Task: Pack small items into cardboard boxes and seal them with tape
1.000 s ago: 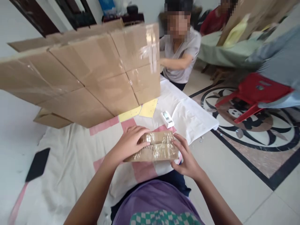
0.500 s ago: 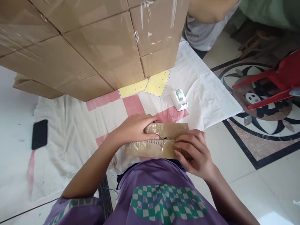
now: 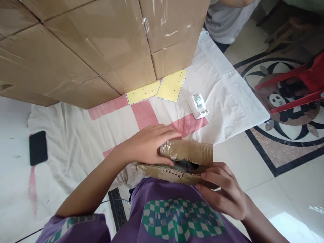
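Holding cardbd box (image 3: 186,152) open, L hand (image 3: 153,143) grip clamped on far flap (image 3: 193,152), R hand (image 3: 225,190) grip on near flap (image 3: 167,172).

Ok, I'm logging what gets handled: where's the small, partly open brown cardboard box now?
In the head view, the box is below and right of centre, between the left hand and right hand, just beyond the purple shirt.
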The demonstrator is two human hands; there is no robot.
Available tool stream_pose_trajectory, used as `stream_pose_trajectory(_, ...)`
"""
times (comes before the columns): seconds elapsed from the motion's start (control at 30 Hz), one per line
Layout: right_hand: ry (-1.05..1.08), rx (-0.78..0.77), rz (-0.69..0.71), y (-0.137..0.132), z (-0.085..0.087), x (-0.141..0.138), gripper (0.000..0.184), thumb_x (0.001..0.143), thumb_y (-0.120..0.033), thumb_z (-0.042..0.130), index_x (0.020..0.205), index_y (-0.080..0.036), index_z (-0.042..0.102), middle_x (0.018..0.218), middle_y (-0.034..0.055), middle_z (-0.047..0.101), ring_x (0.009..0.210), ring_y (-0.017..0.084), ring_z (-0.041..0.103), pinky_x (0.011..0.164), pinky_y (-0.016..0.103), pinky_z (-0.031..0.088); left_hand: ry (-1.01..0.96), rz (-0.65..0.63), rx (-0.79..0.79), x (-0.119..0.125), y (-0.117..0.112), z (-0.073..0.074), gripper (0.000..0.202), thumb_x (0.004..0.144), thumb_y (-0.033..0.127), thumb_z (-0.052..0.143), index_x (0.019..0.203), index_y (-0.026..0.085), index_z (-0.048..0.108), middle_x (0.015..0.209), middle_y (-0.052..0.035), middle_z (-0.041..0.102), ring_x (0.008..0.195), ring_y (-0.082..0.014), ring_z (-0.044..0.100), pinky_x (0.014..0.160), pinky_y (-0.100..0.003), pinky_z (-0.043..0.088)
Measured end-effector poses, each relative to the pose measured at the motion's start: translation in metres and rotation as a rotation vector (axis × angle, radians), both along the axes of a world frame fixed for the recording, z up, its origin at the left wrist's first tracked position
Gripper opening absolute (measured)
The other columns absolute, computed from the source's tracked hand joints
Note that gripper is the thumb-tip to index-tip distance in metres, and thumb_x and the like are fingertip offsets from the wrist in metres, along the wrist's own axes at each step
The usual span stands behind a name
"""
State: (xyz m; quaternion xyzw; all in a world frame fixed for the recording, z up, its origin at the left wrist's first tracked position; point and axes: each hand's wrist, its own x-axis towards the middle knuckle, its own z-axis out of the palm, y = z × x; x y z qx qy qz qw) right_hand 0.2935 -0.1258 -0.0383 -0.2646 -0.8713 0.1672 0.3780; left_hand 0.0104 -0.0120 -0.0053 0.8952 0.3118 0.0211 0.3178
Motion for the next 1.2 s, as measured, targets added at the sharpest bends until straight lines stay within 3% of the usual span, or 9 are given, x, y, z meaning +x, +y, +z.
stream_pose_trajectory(0.1,-0.031,-0.017,0.028,0.0,0.008,-0.002,0.02,0.086,-0.001,0.062,0.098,-0.013,0.072,0.113,0.01,0.06,0.093,0.022,0.064,0.077,0.039,0.052,-0.032,-0.177,0.168,-0.004,-0.005,0.0,0.074,0.086,0.058,0.069,0.147,0.024,0.045,0.15,-0.0116,0.05,0.133,-0.0303,0.048,0.108,-0.044,0.038)
stream_pose_trajectory(0.27,-0.054,-0.026,0.019,-0.001,0.017,-0.003,0.019,0.086,0.001,0.063,0.093,-0.013,0.073,0.111,0.0099,0.061,0.092,0.022,0.065,0.075,0.04,0.054,-0.052,-0.238,0.423,-0.006,-0.011,-0.006,0.035,0.098,0.025,0.055,0.133,0.024,0.057,0.141,-0.0061,0.06,0.127,-0.0233,0.054,0.099,-0.039,0.04)
stream_pose_trajectory(0.37,-0.109,0.077,0.012,0.001,0.016,-0.001,0.017,0.083,-0.001,0.068,0.091,-0.014,0.075,0.111,0.0093,0.06,0.095,0.024,0.064,0.075,0.04,0.054,-0.142,-0.198,0.382,-0.009,-0.007,-0.001,0.026,0.099,0.034,0.056,0.12,0.022,0.064,0.128,-0.0061,0.067,0.118,-0.0229,0.058,0.094,-0.039,0.041)
stream_pose_trajectory(0.5,-0.15,0.119,0.023,0.006,0.011,-0.001,0.018,0.083,-0.004,0.069,0.094,-0.016,0.076,0.108,0.0087,0.062,0.097,0.025,0.065,0.074,0.04,0.052,-0.176,-0.143,0.227,-0.011,0.004,0.022,0.018,0.097,0.035,0.06,0.106,0.023,0.069,0.103,-0.002,0.072,0.096,-0.017,0.061,0.086,-0.035,0.041)
stream_pose_trajectory(0.7,-0.127,-0.166,-0.067,0.003,0.011,-0.005,0.029,0.087,-0.004,0.068,0.114,-0.015,0.069,0.123,0.0151,0.06,0.108,0.027,0.063,0.084,0.041,0.053,-0.148,-0.104,0.394,-0.004,-0.003,0.04,0.011,0.098,0.026,0.06,0.095,0.022,0.069,0.088,0.0012,0.071,0.078,-0.0135,0.058,0.074,-0.032,0.039)
stream_pose_trajectory(0.8,-0.02,-0.355,-0.163,-0.003,0.015,-0.013,0.034,0.088,0.003,0.062,0.117,-0.014,0.064,0.119,0.0136,0.064,0.105,0.022,0.064,0.084,0.036,0.052,-0.155,-0.04,0.522,0.002,-0.021,0.037,0.008,0.093,0.015,0.064,0.09,0.02,0.069,0.081,0.0029,0.07,0.076,-0.0137,0.058,0.07,-0.032,0.037)
stream_pose_trajectory(0.93,0.026,-0.354,-0.366,-0.007,0.021,-0.031,0.031,0.087,0.004,0.063,0.111,-0.015,0.063,0.101,0.0078,0.07,0.088,0.018,0.064,0.081,0.038,0.046,-0.179,0.071,0.644,0.009,-0.047,0.031,0.01,0.088,0.007,0.067,0.09,0.016,0.071,0.078,0.0014,0.071,0.071,-0.0147,0.055,0.064,-0.033,0.035)
stream_pose_trajectory(1.1,-0.074,-0.311,-0.674,-0.012,0.02,-0.042,0.017,0.085,-0.014,0.071,0.097,-0.021,0.06,0.086,0.0052,0.064,0.095,0.028,0.057,0.08,0.043,0.039,-0.209,0.191,0.722,0.01,-0.068,0.017,0.013,0.087,0.009,0.069,0.098,0.014,0.073,0.071,0.0003,0.068,0.066,-0.0152,0.048,0.061,-0.035,0.03)
stream_pose_trajectory(1.2,-0.036,-0.393,-0.772,-0.02,0.016,-0.041,0.024,0.084,-0.023,0.073,0.091,-0.021,0.05,0.099,0.0087,0.061,0.104,0.031,0.058,0.078,0.043,0.042,-0.201,0.214,0.709,0.009,-0.077,0.007,0.015,0.087,0.01,0.069,0.101,0.014,0.073,0.068,0.0003,0.065,0.066,-0.0151,0.047,0.061,-0.034,0.029)
